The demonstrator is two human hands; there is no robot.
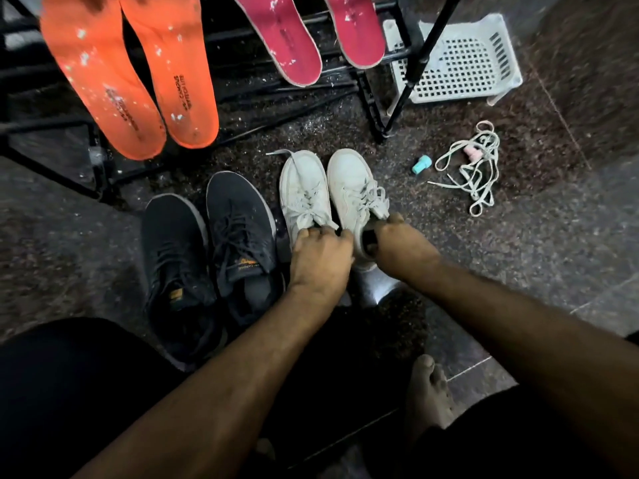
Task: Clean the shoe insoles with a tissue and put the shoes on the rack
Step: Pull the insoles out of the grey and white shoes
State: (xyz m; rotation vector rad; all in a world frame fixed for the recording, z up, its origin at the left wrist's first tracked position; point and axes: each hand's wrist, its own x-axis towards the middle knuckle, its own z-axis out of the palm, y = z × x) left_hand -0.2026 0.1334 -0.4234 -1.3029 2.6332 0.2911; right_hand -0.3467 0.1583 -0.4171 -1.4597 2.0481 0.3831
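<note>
Both hands are curled on the white shoes: the left hand (320, 261) on one shoe (304, 195), the right hand (397, 243) on the other shoe (352, 188). Orange insoles (131, 81) are leaned on the rack (373, 98).

Two pairs of shoes on the floor (518, 257) side by side: sneakers (211, 257) on the left, laced pair (332, 191) right. Behind them is the rack (377, 108) with two insole pairs (131, 74) leaning on it. Loose laces (473, 167) lie off right, basket (460, 60) behind those.
</note>
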